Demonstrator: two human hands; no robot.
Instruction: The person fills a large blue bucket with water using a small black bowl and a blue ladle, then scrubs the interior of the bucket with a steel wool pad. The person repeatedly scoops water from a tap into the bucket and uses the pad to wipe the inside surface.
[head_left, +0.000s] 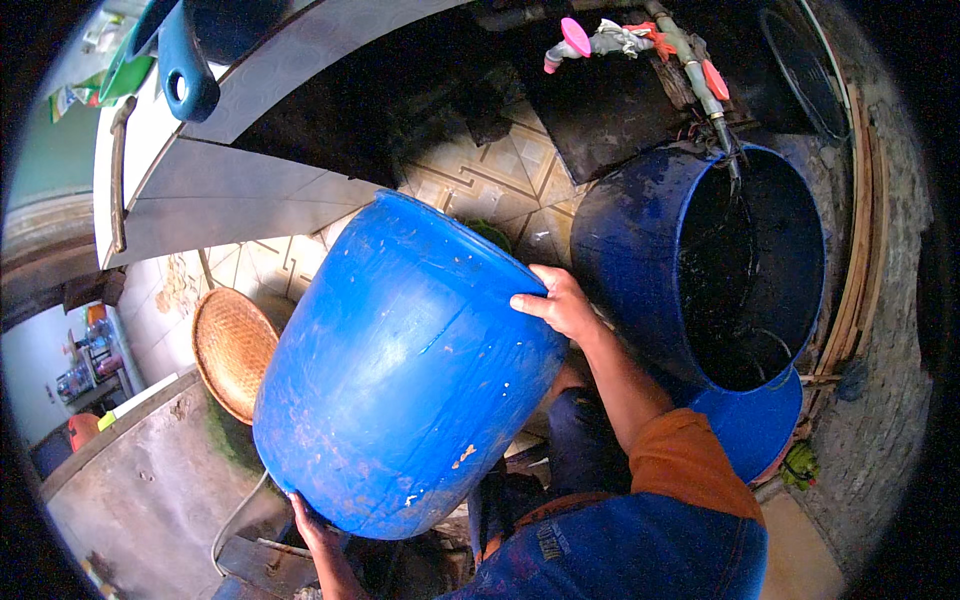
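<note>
A large blue plastic barrel (420, 360) is held tilted in front of my body, its rimmed end towards the top of the view. My right hand (555, 300) grips that rim on the right side, thumb on the outer wall. At the lower left my left hand (311, 529) is on the barrel's other end; its fingers are partly hidden by the barrel. Right of the barrel stands a second, darker blue barrel (630, 225). Water runs into it from a grey pipe (724, 135). The inside of the barrel I hold is hidden.
A pink-handled tap (574, 37) branches from the pipe at the top. Left of my barrel is a round woven bamboo tray (234, 345). A blue lid-like disc (757, 427) and wooden strips (859, 247) are on the right. A concrete ledge (142, 465) runs along the lower left.
</note>
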